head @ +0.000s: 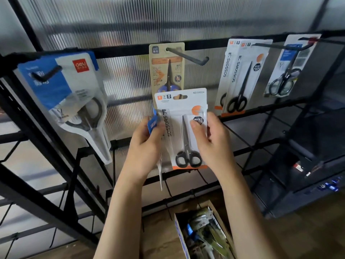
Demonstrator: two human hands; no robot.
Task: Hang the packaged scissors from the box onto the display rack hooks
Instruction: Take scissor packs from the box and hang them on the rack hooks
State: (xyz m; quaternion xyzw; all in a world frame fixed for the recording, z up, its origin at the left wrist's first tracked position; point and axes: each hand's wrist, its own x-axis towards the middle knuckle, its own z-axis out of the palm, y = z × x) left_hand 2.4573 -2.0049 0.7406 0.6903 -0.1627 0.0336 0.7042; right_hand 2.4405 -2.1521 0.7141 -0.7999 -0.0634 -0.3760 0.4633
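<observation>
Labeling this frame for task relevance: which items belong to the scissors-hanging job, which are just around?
Job:
white scissors pack, held by left hand and right hand
second pack with blue tag in left hand
hook
cardboard box

Around:
dark side shelf unit
ribbed back panel

You are standing in a shop: packaged scissors (235, 75) are hanging from hooks (187, 56) on a black display rack (130, 51).
</observation>
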